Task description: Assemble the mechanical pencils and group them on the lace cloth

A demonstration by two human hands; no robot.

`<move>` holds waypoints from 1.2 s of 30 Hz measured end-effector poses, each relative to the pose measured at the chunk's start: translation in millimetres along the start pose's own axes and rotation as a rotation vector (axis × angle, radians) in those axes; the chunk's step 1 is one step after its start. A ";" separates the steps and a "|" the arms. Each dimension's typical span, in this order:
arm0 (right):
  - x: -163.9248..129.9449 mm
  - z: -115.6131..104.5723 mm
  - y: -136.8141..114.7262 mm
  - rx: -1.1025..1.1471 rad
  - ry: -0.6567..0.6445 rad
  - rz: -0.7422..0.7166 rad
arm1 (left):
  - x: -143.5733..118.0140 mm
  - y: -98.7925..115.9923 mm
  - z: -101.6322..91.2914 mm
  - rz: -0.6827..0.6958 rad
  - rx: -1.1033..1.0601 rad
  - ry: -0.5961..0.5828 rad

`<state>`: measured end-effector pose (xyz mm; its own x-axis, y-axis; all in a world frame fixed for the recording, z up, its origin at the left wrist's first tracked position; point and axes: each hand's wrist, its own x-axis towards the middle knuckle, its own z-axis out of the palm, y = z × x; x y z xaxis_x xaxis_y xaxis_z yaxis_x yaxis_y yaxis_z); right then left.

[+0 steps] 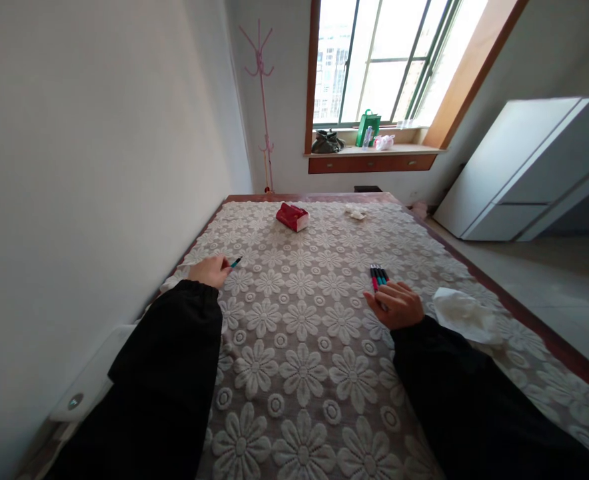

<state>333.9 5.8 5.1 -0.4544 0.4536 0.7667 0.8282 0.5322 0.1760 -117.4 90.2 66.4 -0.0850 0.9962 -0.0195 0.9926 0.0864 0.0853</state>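
left hand [209,271] clamps one teal pen [236,262] near bed's [294,373] wall-side edge | right hand [396,305] closed on pen bundle [378,275] mid-bed | open floral cover between | no legible writing

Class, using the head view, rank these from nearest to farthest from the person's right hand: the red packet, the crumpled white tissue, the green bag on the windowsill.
From the right hand:
1. Crumpled white tissue, just to its right on the bedspread.
2. Red packet, farther up the bed, to the left.
3. Green bag, on the windowsill beyond the bed.
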 end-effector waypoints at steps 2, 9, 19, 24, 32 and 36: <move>1.0 -2.2 -4.3 0.142 0.000 -0.003 | -14.2 26.0 -8.1 0.173 -0.220 0.022; 9.9 -2.6 -40.1 0.492 -0.123 0.117 | -92.5 128.8 22.6 0.743 -0.440 0.079; 13.4 -5.3 -57.4 0.356 -0.253 0.077 | -100.6 139.0 58.8 0.773 -0.651 0.018; 8.7 -0.4 -50.1 0.370 -0.313 0.199 | -89.4 131.3 71.5 0.797 -0.597 0.094; -0.9 10.7 -47.6 0.462 -0.384 0.062 | -88.8 129.1 76.6 0.866 -0.377 0.171; 2.7 7.4 -49.1 0.361 -0.315 -0.010 | -91.0 129.1 73.0 0.887 -0.361 0.117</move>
<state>289.5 -13.8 -6.0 -0.5854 0.6119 0.5319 0.6814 0.7268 -0.0862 24.8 9.8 6.5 0.6558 0.6938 0.2977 0.6148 -0.7196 0.3227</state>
